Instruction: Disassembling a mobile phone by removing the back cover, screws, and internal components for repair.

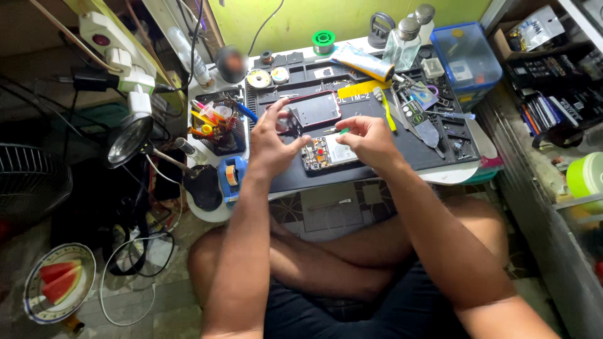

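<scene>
Two phones lie by our hands: left grip pinches a small dark part; right grip pinches one green-tipped tool above the opened phone, the red-framed phone just beyond.

Open dark mat near the opened phone; tool cup left, scattered tools right.

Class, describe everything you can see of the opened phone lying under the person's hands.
The opened phone lies flat on the dark work mat, back cover off. Its insides show: a circuit board with a small red part at the left end and a pale rectangular block at the right. The left hand rests against its left end; the right hand hovers over its right end.
</scene>
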